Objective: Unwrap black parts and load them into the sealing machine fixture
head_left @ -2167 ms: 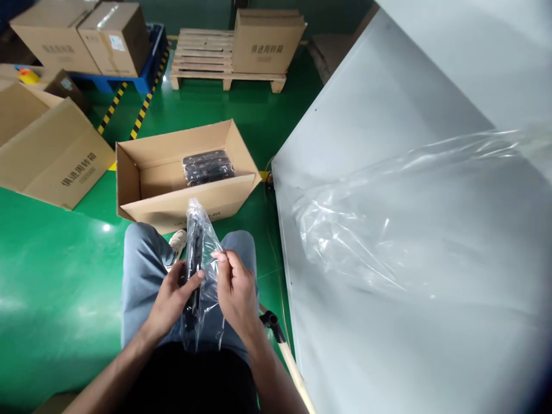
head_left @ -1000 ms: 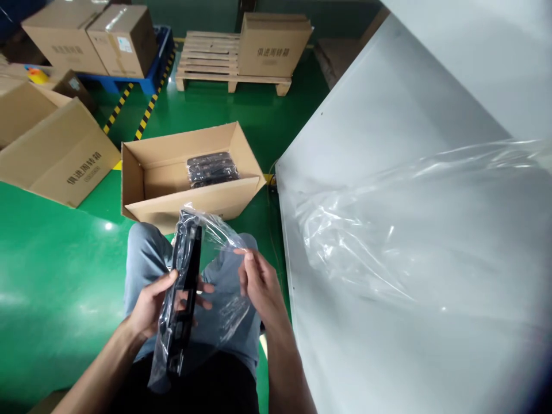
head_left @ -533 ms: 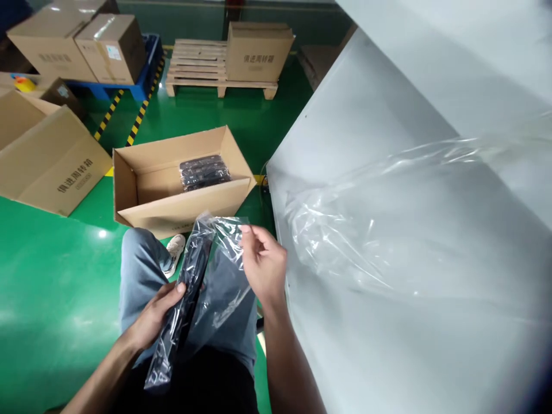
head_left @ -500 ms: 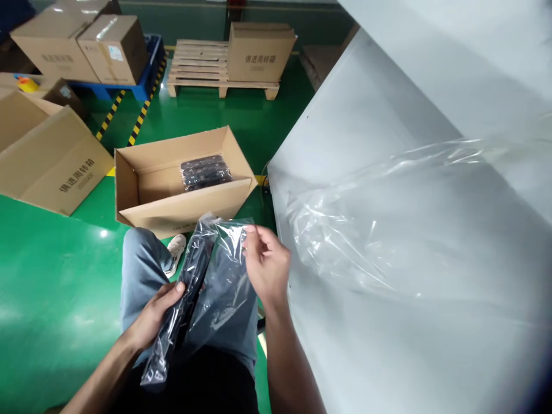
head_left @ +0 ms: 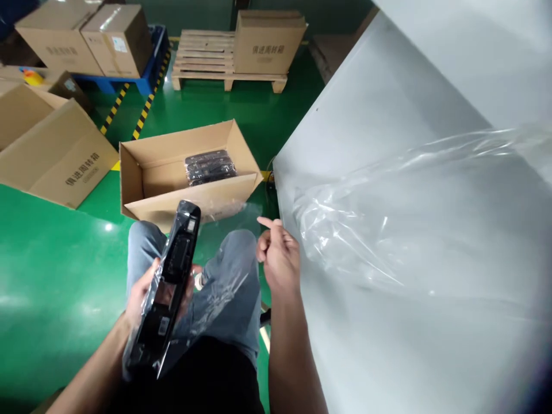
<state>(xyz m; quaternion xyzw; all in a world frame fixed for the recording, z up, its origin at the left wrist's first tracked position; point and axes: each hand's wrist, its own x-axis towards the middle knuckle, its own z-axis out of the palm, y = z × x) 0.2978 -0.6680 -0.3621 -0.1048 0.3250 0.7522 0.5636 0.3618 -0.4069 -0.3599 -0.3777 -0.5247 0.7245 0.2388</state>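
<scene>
My left hand (head_left: 140,290) wraps round a long black plastic part (head_left: 176,256) in clear film. It is tilted, with its hollow side, a small white label and dark recesses turned up. A loose flap of the clear plastic bag (head_left: 226,287) spreads from it over my knees towards my right hand (head_left: 280,256). That hand has its index finger stretched out to the left and the others curled at the flap's edge. Exactly where the film meets the curled fingers is hard to see. Several similar wrapped black parts (head_left: 211,167) lie in the open cardboard box (head_left: 172,138) ahead.
A pale grey surface (head_left: 388,230) fills the right side, with a big clear plastic sheet (head_left: 336,224) over it. Another open carton (head_left: 73,155) stands left. Behind are a wooden pallet (head_left: 202,54) with a box (head_left: 269,43) and a blue pallet (head_left: 157,54) with cartons.
The black part has been turned so its hollow side shows, and its top end has moved left. My right index finger has straightened out of its pinch. The view has shifted slightly.
</scene>
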